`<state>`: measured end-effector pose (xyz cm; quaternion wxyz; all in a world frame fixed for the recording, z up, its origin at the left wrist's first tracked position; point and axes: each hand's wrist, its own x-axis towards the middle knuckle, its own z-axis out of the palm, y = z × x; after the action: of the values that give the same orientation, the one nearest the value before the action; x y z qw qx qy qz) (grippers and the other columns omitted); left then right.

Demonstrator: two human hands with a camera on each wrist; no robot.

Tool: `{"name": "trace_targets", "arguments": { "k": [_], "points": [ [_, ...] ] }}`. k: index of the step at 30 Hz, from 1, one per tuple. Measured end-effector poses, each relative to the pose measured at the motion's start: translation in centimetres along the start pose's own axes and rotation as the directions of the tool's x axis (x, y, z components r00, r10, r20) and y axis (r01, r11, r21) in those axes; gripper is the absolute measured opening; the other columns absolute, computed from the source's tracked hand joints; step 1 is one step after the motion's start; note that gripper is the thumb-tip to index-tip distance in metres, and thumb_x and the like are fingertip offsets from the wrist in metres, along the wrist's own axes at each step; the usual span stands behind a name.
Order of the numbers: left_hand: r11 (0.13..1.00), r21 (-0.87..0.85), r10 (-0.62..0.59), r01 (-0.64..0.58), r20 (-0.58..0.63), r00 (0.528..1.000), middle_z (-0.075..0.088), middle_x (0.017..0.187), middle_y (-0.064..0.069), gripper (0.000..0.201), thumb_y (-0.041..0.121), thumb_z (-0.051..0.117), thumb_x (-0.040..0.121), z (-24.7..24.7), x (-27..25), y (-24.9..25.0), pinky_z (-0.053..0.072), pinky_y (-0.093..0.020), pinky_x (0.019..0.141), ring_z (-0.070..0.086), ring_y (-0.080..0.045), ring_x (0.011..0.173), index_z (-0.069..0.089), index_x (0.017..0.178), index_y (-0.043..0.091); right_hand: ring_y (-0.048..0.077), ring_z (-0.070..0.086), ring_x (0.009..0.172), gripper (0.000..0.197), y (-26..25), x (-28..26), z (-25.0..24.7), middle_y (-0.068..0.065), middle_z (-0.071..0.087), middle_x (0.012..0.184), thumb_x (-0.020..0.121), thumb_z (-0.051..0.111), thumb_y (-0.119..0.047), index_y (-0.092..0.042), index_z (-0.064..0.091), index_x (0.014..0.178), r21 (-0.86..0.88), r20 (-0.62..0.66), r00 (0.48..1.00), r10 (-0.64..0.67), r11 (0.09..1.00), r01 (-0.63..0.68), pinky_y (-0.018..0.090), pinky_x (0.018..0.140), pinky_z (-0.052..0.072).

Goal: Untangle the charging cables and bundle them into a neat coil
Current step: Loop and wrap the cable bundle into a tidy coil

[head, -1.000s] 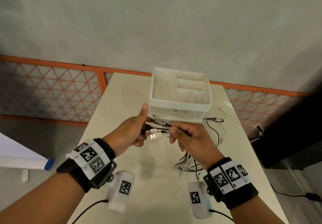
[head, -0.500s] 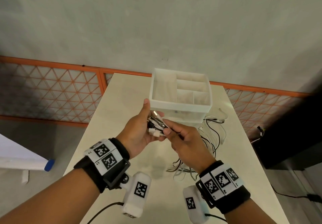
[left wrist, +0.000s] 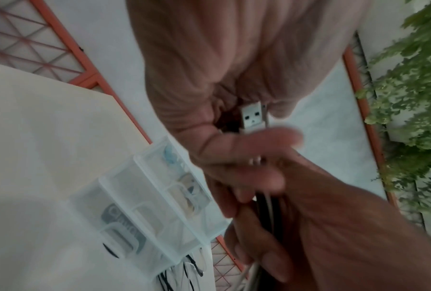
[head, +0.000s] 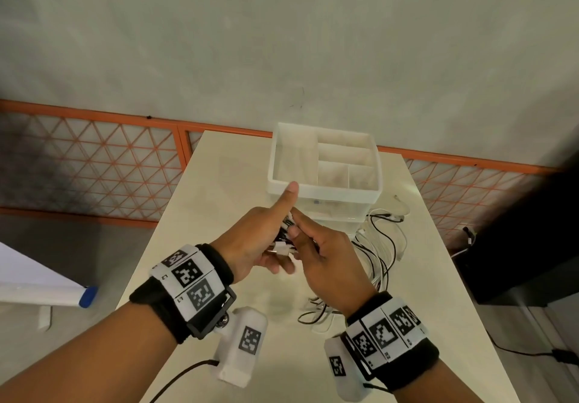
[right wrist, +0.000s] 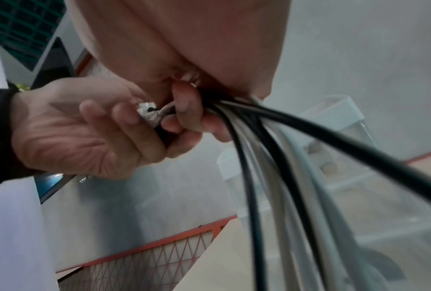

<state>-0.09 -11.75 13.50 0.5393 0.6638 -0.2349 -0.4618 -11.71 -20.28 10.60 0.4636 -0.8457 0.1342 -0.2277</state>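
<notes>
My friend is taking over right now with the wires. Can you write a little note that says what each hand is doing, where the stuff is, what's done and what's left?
Left hand: grips the plug ends, gathered side by side; a USB plug sticks out past the fingers, thumb straight up.
Right hand: pinches the same charging cables just behind the plugs.
Where things are: both hands are above the table, in front of the clear compartment organizer. The black and white cables hang down to a loose heap on the table beside the organizer.
Done: plug ends gathered together.
Left: straighten the trailing lengths, then wind them into one neat coil.
</notes>
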Motion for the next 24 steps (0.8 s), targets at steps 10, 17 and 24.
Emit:
{"name": "trace_targets", "arguments": {
  "k": [10, 17, 24],
  "points": [
    [0.979, -0.197, -0.100, 0.045, -0.276, 0.956, 0.064, 0.059, -0.007, 0.034, 0.032, 0.049, 0.093, 0.3, 1.2, -0.9, 0.042, -0.027, 0.049, 0.057, -0.021, 0.052, 0.063, 0.074, 0.008, 0.005, 0.071, 0.097, 0.053, 0.0, 0.1, -0.3, -0.011, 0.077, 0.107, 0.092, 0.069, -0.011, -0.039, 0.057, 0.135, 0.064, 0.077, 0.990, 0.121, 0.990, -0.126, 0.021, 0.086, 0.057],
    [0.969, -0.244, -0.119, 0.050, -0.279, 0.953, 0.064, 0.063, -0.007, 0.028, 0.024, 0.046, 0.094, 0.9, 1.3, -0.9, 0.048, -0.028, 0.051, 0.061, -0.022, 0.058, 0.061, 0.075, 0.008, -0.005, 0.065, 0.074, 0.048, 0.4, -0.1, 0.6, -0.010, 0.077, 0.102, 0.094, 0.064, -0.009, -0.030, 0.059, 0.138, -0.012, 0.040, 0.997, 0.072, 0.997, -0.072, 0.008, 0.068, 0.046],
    [0.958, -0.285, -0.118, 0.035, -0.278, 0.953, 0.068, 0.071, -0.013, 0.023, 0.019, 0.044, 0.093, 0.6, 1.1, -1.0, 0.056, -0.031, 0.054, 0.067, -0.023, 0.061, 0.062, 0.085, 0.006, 0.018, 0.073, 0.078, 0.017, 1.2, -0.2, 0.4, -0.005, 0.077, 0.088, 0.086, 0.071, -0.014, -0.023, 0.071, 0.100, 0.119, -0.096, 0.984, 0.151, 0.983, -0.139, 0.043, 0.074, 0.060]
  ]
}}
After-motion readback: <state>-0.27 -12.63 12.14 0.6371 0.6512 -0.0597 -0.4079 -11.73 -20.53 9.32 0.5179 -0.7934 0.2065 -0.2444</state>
